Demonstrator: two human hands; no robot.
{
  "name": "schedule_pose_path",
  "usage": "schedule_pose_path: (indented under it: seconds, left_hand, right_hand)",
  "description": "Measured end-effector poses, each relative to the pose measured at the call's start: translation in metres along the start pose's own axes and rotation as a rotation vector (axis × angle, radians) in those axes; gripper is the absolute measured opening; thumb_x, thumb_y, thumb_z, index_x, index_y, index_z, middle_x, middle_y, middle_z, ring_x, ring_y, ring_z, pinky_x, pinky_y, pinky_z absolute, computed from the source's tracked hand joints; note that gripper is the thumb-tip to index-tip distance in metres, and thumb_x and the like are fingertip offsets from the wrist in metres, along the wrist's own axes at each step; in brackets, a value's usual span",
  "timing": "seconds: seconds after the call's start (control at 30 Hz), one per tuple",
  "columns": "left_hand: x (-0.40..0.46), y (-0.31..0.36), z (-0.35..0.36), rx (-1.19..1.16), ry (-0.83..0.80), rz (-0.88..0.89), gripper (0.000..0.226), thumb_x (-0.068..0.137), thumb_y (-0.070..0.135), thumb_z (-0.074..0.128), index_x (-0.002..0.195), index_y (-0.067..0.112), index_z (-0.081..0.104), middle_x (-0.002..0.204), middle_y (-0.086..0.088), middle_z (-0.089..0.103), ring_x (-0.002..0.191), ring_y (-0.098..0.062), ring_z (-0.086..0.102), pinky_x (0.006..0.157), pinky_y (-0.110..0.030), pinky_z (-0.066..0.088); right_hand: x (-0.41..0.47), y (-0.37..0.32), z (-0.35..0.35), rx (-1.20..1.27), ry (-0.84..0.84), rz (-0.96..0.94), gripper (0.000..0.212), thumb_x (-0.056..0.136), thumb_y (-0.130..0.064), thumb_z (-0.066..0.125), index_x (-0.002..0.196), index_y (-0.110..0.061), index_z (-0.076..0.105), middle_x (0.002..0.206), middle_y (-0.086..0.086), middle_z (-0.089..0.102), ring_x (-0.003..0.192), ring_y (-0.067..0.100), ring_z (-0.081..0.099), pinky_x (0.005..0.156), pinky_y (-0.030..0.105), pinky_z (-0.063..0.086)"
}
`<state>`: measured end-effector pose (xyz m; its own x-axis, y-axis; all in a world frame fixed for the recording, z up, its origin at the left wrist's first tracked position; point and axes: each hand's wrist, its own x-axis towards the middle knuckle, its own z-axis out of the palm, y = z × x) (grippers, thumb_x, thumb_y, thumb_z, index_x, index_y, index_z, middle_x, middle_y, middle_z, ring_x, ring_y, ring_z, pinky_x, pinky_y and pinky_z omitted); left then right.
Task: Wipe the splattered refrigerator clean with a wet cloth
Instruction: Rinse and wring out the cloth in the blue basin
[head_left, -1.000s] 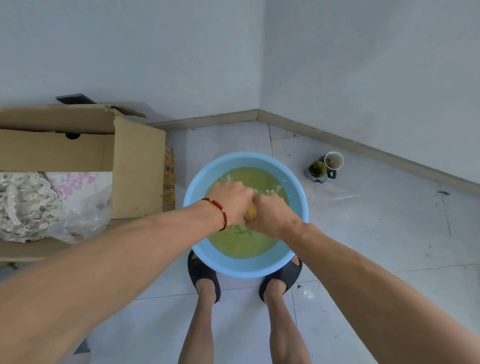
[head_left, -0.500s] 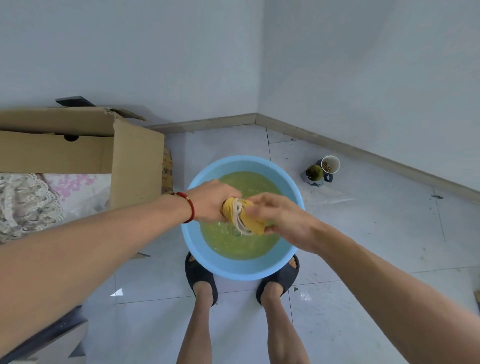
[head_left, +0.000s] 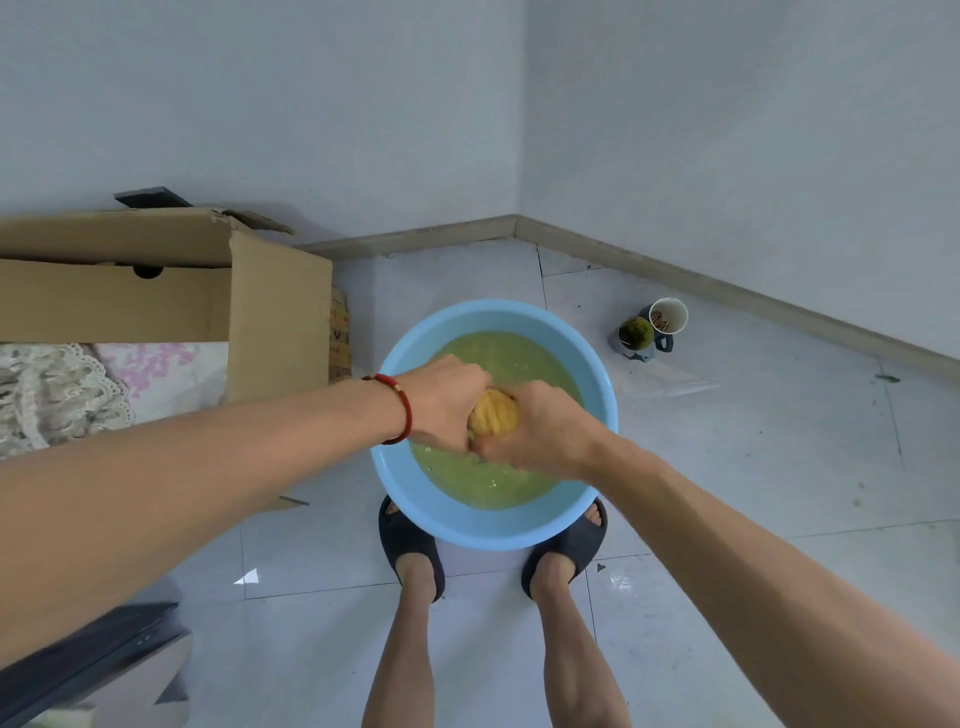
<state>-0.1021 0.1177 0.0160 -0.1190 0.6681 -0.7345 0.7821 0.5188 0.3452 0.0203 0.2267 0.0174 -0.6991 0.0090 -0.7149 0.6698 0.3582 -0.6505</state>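
A yellow cloth (head_left: 493, 413), bunched into a tight wad, is held over a light blue basin (head_left: 467, 530) of murky green water on the floor. My left hand (head_left: 441, 402), with a red bracelet at the wrist, grips the cloth's left side. My right hand (head_left: 540, 431) grips its right side, fingers curled round it. Only the top of the cloth shows between the two hands. The refrigerator is not in view.
An open cardboard box (head_left: 280, 317) with lace fabric inside stands at the left. Two cups (head_left: 652, 327) sit on the tiled floor near the right wall. My feet in dark slippers (head_left: 410, 540) stand at the basin's near rim. A dark panel (head_left: 88, 654) lies at lower left.
The cloth, partly unrolled and held open between the hands half a second ago, is now squeezed into a tight ball, and both hands have closed in on it over the basin.
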Motion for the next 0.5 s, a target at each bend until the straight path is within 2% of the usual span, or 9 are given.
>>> schedule_pose_path:
  seconds: [0.07,0.13,0.2,0.27,0.37,0.4,0.43,0.47,0.5]
  left_hand:
    - [0.003,0.007,-0.001,-0.022,-0.029,-0.103,0.014,0.079,0.014,0.070,0.072,0.011,0.059,0.062,-0.003,0.055,0.055,-0.019,0.052,0.036,-0.018,0.037]
    - [-0.001,0.008,-0.005,-0.001,0.002,-0.077,0.013,0.079,0.007,0.066,0.069,0.013,0.059,0.059,0.001,0.052,0.055,-0.019,0.051,0.039,-0.020,0.038]
    - [-0.010,0.006,-0.006,0.057,0.166,0.073,0.015,0.077,0.001,0.064,0.076,0.015,0.062,0.067,0.003,0.055,0.065,-0.022,0.056,0.054,-0.029,0.043]
    - [-0.018,0.001,-0.003,0.086,0.415,0.275,0.016,0.081,0.000,0.070,0.091,0.012,0.069,0.083,-0.003,0.063,0.075,-0.024,0.060,0.065,-0.038,0.051]
    - [-0.022,0.005,-0.001,0.119,0.645,0.543,0.020,0.085,0.005,0.074,0.105,0.004,0.070,0.095,-0.011,0.064,0.081,-0.027,0.062,0.070,-0.042,0.055]
    - [-0.022,0.008,-0.002,0.140,0.673,0.608,0.015,0.088,0.007,0.071,0.102,0.003,0.070,0.093,-0.011,0.063,0.078,-0.027,0.059,0.068,-0.041,0.053]
    - [-0.022,0.008,-0.003,0.186,0.694,0.659,0.009,0.091,0.006,0.066,0.098,0.002,0.070,0.091,-0.012,0.062,0.075,-0.027,0.057,0.065,-0.040,0.053]
    - [-0.021,0.006,-0.005,0.244,0.708,0.682,0.008,0.093,0.002,0.062,0.095,0.003,0.070,0.088,-0.011,0.061,0.073,-0.026,0.055,0.062,-0.040,0.052]
    - [-0.020,0.003,-0.005,0.304,0.704,0.682,0.011,0.092,-0.003,0.060,0.092,0.003,0.069,0.086,-0.011,0.059,0.070,-0.025,0.053,0.057,-0.039,0.051]
  right_hand:
    - [-0.004,-0.002,0.007,-0.288,0.082,-0.068,0.048,0.081,-0.030,0.081,0.120,-0.016,0.058,0.094,-0.001,0.067,0.083,0.023,0.067,0.072,0.033,0.057]
    - [-0.010,0.005,0.005,-0.197,0.029,-0.112,0.061,0.082,-0.037,0.083,0.129,-0.015,0.050,0.101,-0.002,0.062,0.087,0.020,0.063,0.074,0.032,0.053]
    - [-0.021,0.018,-0.004,0.400,-0.129,-0.142,0.058,0.085,-0.047,0.078,0.119,-0.006,0.055,0.098,0.007,0.060,0.080,0.019,0.057,0.069,0.033,0.048]
    - [-0.028,0.030,-0.002,1.002,-0.269,-0.122,0.068,0.086,-0.065,0.067,0.108,-0.001,0.065,0.101,0.019,0.061,0.083,0.025,0.060,0.072,0.038,0.051]
    - [-0.028,0.033,0.023,1.433,-0.527,-0.051,0.095,0.077,-0.079,0.064,0.136,-0.004,0.065,0.136,0.022,0.061,0.125,0.039,0.061,0.098,0.061,0.054]
    - [-0.028,0.030,0.032,1.523,-0.638,-0.085,0.099,0.075,-0.077,0.069,0.140,-0.004,0.061,0.142,0.023,0.058,0.128,0.042,0.060,0.095,0.059,0.057]
    - [-0.029,0.026,0.037,1.552,-0.718,-0.126,0.097,0.074,-0.073,0.074,0.141,-0.005,0.061,0.141,0.024,0.059,0.123,0.040,0.065,0.084,0.047,0.064]
    - [-0.027,0.024,0.038,1.515,-0.752,-0.157,0.089,0.075,-0.067,0.078,0.139,-0.007,0.060,0.134,0.022,0.065,0.107,0.031,0.073,0.066,0.030,0.065]
    - [-0.029,0.022,0.035,1.443,-0.734,-0.157,0.077,0.078,-0.057,0.083,0.133,-0.009,0.058,0.121,0.017,0.070,0.083,0.019,0.073,0.048,0.017,0.055]
